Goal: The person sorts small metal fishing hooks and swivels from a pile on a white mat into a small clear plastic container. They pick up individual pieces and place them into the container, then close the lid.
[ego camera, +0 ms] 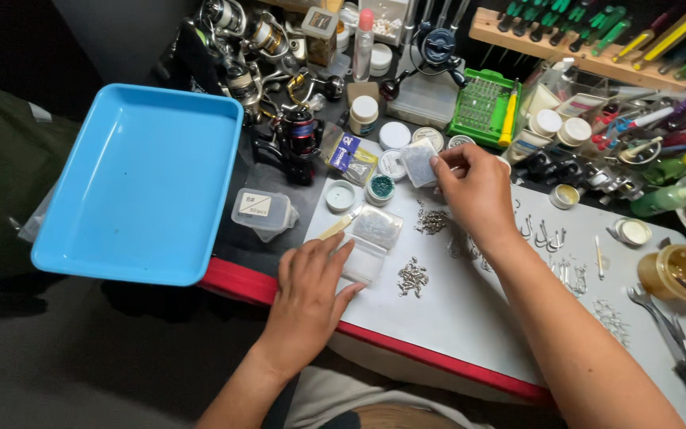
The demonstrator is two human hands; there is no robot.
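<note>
small clear plastic box (419, 162) pinched at its edge, up at the far side of the white work mat (470, 318), just beside round white-lidded tins (395, 135). right hand (476, 191) doing the pinching, thumb and forefinger closed on the box's right edge, other fingers curled loosely beneath. looks like a sorting step: small metal parts going between containers and mat, box being lifted or set in place. next move would call for a steady tilt or a careful put-down, given the loose pieces nearby.

left hand (311, 286) flat, fingers spread and pressing down on clear flat plastic packets (368, 242) at the mat's near-left corner; not gripping, just holding them still. a pale wooden stick (340, 226) poking out above the fingertips.

between the hands, small heaps of silvery metal pieces (413, 278), another heap nearer the box. further right, rows of fish hooks (545, 234). off to the left, an empty-looking light blue plastic tray (140, 183); behind, fishing reels (299, 131) and a wooden rack of screwdrivers (589, 36).
</note>
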